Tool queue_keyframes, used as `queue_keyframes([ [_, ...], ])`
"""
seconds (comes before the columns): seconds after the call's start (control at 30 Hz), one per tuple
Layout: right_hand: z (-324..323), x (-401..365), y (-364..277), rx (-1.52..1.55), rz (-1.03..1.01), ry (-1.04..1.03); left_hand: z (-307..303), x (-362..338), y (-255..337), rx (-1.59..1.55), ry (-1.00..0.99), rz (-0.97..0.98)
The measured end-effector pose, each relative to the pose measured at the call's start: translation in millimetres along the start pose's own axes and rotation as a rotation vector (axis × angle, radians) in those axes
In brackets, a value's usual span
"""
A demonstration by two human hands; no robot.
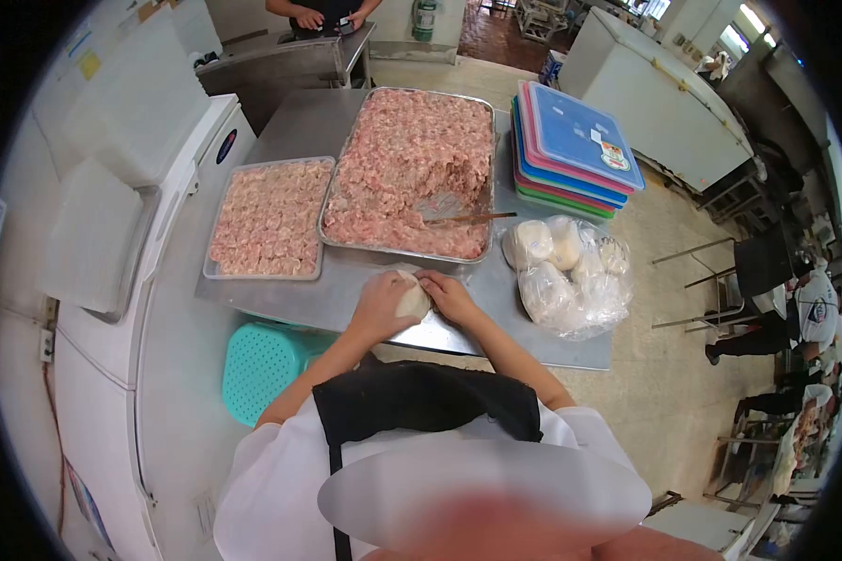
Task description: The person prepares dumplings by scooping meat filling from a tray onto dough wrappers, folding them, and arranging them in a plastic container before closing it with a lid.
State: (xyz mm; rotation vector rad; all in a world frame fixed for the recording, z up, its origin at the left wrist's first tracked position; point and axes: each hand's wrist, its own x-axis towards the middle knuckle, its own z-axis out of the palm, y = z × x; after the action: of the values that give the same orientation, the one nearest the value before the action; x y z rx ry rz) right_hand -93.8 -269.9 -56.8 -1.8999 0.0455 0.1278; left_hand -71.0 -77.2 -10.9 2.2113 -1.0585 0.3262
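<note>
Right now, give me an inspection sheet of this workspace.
Surface: steel table, bare along the near edge.
Job's things: dough piece; large tray of minced meat with a spatula in it; small tray of filled pieces.
Clutter: bag of dough rounds; stack of coloured lids.
Hands: left hand and right hand both close on the dough piece.
Cables: red cable down the left wall.
Surroundings: teal stool, white freezers, another person at the far counter.
</note>
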Motion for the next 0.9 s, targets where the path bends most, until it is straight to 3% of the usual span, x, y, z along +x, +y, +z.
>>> queue_keyframes([
  [0.1, 1, -6, -5, -0.044, -0.016, 0.010, 15, -2, -36, -0.144, -0.205, -0.229],
  [0.2, 4, -10, -10, -0.138, -0.044, 0.019, 6, 3, -54, -0.187, -0.201, -0.411],
  [0.3, 5, -11, -8, -0.102, -0.060, 0.048, -12, 2, -54, -0.146, -0.302, -0.192],
  [0.4, 8, -9, 1, -0.099, -0.085, 0.088, -31, 1, -20, 0.035, -0.167, 0.019],
  [0.6, 8, -8, -3, -0.117, -0.057, 0.105, 9, -9, -50, -0.180, -0.166, -0.187],
  [0.7, 6, -5, -6, -0.070, 0.066, 0.069, 7, -7, -54, -0.230, -0.193, -0.263],
  [0.8, 6, -4, -2, -0.053, 0.076, 0.075, -11, 0, -50, -0.327, -0.400, -0.311],
  [0.9, 7, -5, -3, -0.099, 0.021, 0.100, -17, 3, -35, -0.139, -0.359, -0.183],
])
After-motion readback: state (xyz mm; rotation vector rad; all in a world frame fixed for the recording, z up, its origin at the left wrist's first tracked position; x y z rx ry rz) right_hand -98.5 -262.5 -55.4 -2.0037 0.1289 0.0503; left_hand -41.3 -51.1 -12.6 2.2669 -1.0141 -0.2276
